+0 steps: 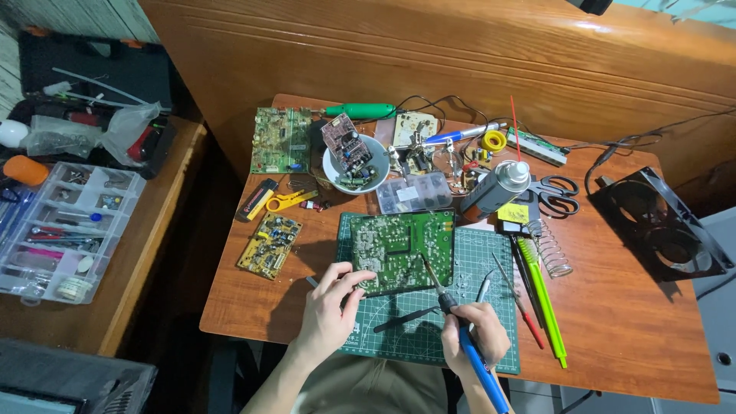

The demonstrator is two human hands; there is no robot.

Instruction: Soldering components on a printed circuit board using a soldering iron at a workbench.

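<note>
Your left hand (328,310) pins the near left corner of the green circuit board (399,249), fingers curled closed on its edge. The board lies solder side up on the green cutting mat (475,307), at the near middle of the table (629,322). Your right hand (469,333) grips the blue-handled soldering iron (452,314) in a closed pen hold, with the tip resting on the board's near right area.

Judgement: keep the left hand clear of the tip's path, hold the board flat against the mat, and steady the right wrist on the mat so the tip meets one joint only. The black probe (406,317) lying between your hands could catch the iron's shaft.

Count, as far as visible:
- Loose circuit boards apart from the one in hand: a yellow one (268,245), a green one (280,140), a cream one (414,129), and one in the white bowl (336,175); small pieces in the bowl cannot be counted.
- Scissors (556,195): one pair.
- Spray can (494,188): one.
- Black fan (663,226): one.
- Coil spring stand (553,249): one.
- Compartment boxes: one small (414,192), one large (65,230).
</note>
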